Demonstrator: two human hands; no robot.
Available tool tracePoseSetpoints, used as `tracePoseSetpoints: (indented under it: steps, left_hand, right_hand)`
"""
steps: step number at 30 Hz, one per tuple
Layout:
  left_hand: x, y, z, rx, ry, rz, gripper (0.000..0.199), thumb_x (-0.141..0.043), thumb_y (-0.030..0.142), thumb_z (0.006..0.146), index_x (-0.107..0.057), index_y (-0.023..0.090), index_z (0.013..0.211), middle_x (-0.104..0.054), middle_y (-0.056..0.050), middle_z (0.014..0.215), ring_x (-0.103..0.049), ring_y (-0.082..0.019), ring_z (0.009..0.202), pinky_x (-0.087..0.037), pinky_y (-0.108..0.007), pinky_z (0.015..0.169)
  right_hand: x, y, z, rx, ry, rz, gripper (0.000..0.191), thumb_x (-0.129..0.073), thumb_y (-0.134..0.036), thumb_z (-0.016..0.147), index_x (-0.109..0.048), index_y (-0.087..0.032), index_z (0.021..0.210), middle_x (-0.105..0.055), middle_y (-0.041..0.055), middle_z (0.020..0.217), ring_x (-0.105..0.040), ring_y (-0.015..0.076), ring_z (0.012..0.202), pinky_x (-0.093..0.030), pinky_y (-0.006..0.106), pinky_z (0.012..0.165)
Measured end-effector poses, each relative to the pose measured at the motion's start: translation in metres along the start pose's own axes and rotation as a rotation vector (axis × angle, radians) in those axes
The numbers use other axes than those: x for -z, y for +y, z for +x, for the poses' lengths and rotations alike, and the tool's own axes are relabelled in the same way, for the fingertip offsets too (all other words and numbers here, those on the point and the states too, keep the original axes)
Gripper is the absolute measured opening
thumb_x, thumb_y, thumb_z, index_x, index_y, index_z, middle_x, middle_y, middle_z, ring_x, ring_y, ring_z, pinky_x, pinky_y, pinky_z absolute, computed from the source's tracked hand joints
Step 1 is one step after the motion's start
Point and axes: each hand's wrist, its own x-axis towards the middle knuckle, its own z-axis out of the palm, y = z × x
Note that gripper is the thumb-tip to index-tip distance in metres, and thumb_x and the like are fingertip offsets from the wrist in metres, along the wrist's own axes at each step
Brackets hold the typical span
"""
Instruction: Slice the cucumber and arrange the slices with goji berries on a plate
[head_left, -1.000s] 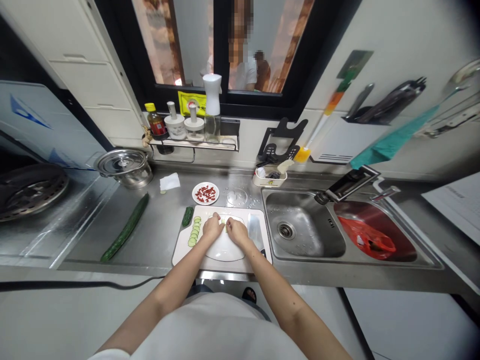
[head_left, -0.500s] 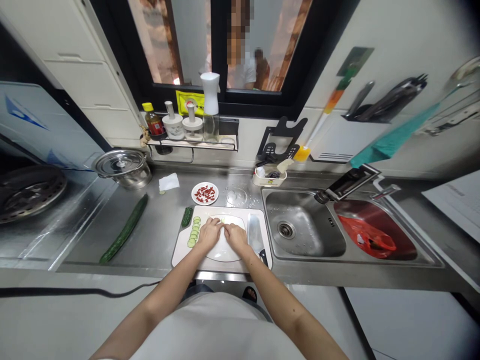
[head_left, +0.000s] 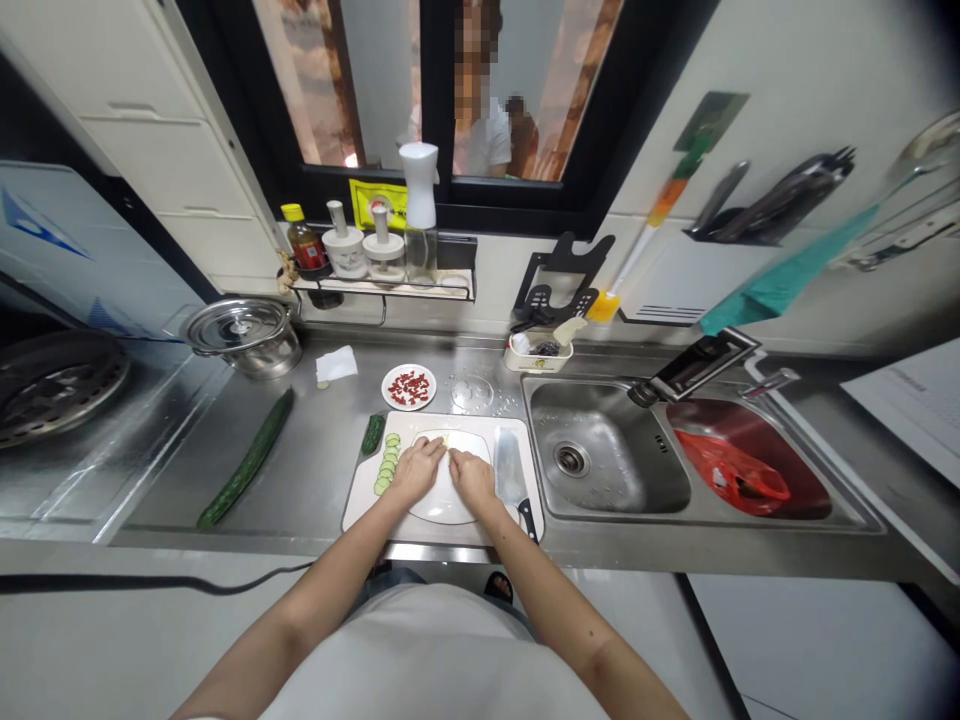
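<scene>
Both hands are over a white plate (head_left: 441, 506) lying on a white cutting board (head_left: 361, 516). My left hand (head_left: 418, 472) reaches in from the left, its fingers together and pointing to the plate's far side, where a small pale green cucumber slice (head_left: 446, 438) shows at the fingertips. Beside it, my right hand (head_left: 472, 484) has its fingers curled down; what they pinch is hidden. A row of cucumber slices (head_left: 388, 463) lies left of the plate, alongside a short cucumber piece (head_left: 373, 434). To the right rests a broad kitchen knife (head_left: 509, 466) with a black handle.
Behind the board stands a small plate (head_left: 388, 392) of chopped red pieces. A whole cucumber (head_left: 247, 460) and a lidded steel pot (head_left: 251, 340) are on the left. On the right is a double sink (head_left: 611, 440) with a red bag (head_left: 731, 475). A person is visible through the window.
My hands have shifted only slightly at the plate's far side, the left fingers straightening a little and the right ones curling more. The surrounding things stay where they were.
</scene>
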Motion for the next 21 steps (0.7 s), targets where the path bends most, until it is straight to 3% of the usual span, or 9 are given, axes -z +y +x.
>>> tracePoseSetpoints:
  steps: [21]
  left_hand:
    - [0.0034, 0.0011, 0.0047, -0.019, -0.011, 0.030, 0.036, -0.040, 0.016, 0.090, -0.058, 0.026, 0.119, -0.053, -0.004, 0.132, -0.046, -0.022, 0.106, -0.044, -0.034, 0.087]
  right_hand:
    - [0.0012, -0.0023, 0.0020, -0.031, -0.015, -0.026, 0.036, -0.030, -0.031, 0.097, -0.058, -0.022, 0.117, -0.068, 0.0101, 0.100, -0.064, 0.0176, 0.086, -0.041, 0.026, 0.074]
